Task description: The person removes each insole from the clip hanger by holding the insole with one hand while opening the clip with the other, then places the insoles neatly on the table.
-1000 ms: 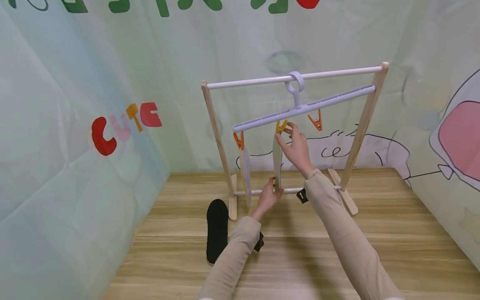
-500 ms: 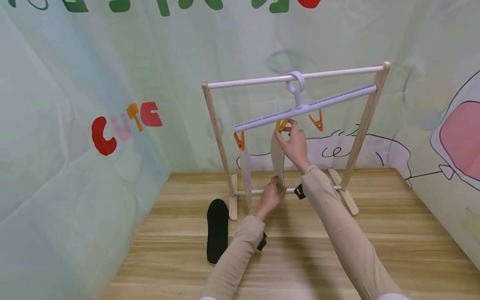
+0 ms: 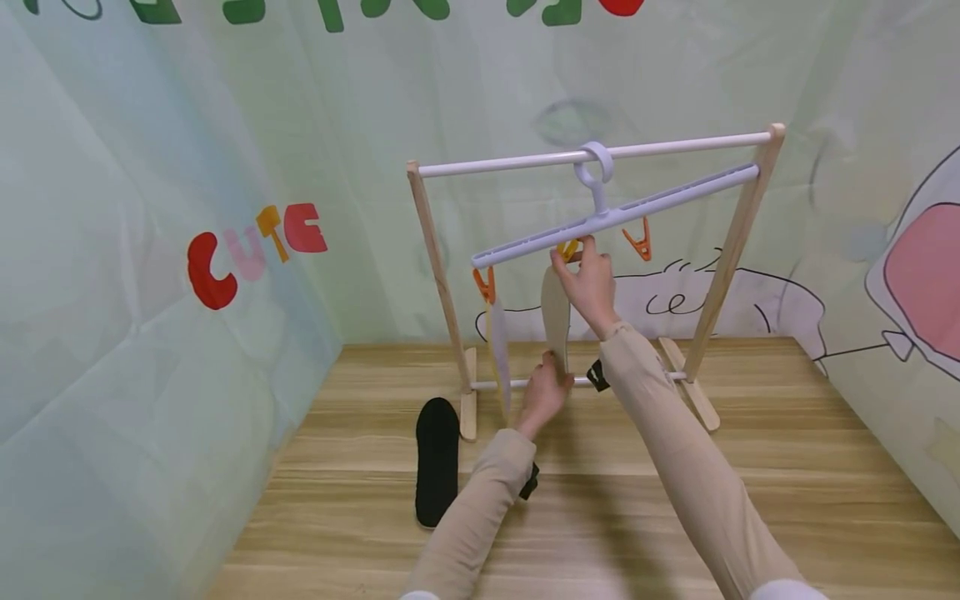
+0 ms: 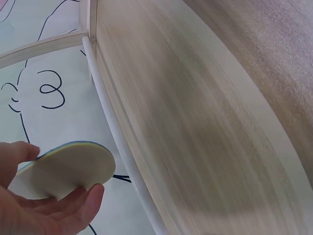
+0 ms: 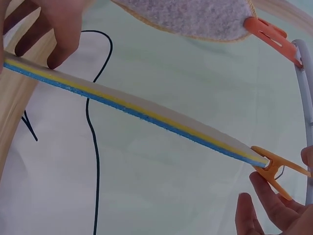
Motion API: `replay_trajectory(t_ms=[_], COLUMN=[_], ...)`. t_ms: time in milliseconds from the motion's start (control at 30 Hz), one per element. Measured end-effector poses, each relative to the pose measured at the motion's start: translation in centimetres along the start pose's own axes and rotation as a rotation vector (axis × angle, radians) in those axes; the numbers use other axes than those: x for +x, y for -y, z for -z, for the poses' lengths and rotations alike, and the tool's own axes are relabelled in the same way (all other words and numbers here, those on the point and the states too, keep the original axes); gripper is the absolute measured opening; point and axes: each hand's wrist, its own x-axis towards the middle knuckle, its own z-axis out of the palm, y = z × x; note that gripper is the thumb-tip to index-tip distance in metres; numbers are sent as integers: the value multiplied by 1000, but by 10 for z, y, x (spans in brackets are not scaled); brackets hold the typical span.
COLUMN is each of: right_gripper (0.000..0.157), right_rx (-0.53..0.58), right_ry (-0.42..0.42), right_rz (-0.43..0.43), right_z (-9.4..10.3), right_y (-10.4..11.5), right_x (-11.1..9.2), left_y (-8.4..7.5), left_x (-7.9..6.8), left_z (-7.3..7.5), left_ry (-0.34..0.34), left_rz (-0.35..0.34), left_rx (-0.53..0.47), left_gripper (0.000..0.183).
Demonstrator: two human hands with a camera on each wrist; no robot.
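A pale shoe insole (image 3: 555,312) hangs upright below a lilac hanger (image 3: 671,197); its edge shows blue and yellow layers in the right wrist view. My left hand (image 3: 545,392) holds its lower end between thumb and fingers (image 4: 90,203). At its top, my right hand (image 3: 590,287) pinches the handles of a yellow clothespin (image 5: 279,169), whose jaws sit around the insole's tip. To the left, another insole (image 3: 498,350) with a fuzzy grey side hangs from an orange clothespin (image 3: 485,286). Right of my right hand hangs an orange clothespin (image 3: 639,243) with nothing in it.
The hanger tilts down leftward from the white top bar (image 3: 517,164) of a wooden rack (image 3: 437,275). A black insole (image 3: 437,462) lies on the wood-grain table (image 3: 337,500), left of my left forearm. A printed cloth backdrop (image 3: 375,108) surrounds the table.
The held insole has turned so more of its flat face shows in the head view. My left hand has shifted slightly right with its lower end. My right hand stays at the yellow clothespin.
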Motion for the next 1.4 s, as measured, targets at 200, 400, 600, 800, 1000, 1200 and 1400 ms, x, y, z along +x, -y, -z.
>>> replay_trajectory(t_ms=[200,400,600,800,1000,1200,1400], right_gripper=[39,41,38,36,36,36,35], right_rx=[-28,-59,-72,-101,-113,-121,-127], right_ry=[-38,-46,-50,-45,-65,-63,-67], right_rz=[23,31,32,35,67,66,68], right_z=[1,0,-1,1,2,2,1], right_y=[1,1,3,6,9,11,12], right_x=[3,5,7,8,8,9,11], left_y=[-3,-8,-12,-14,-15,-13,70], left_x=[-1,-2,-5,-9,-12,-14,30], left_z=[0,1,1,2,4,3,-95], left_ry=[6,-10,1,-14,-64,-64,-180], left_rz=[-18,-32,-23,-61,-144,-183,-321], left_rx=[67,114,153,181,136,50,24], left_gripper=[30,25,30,23,17,10,11])
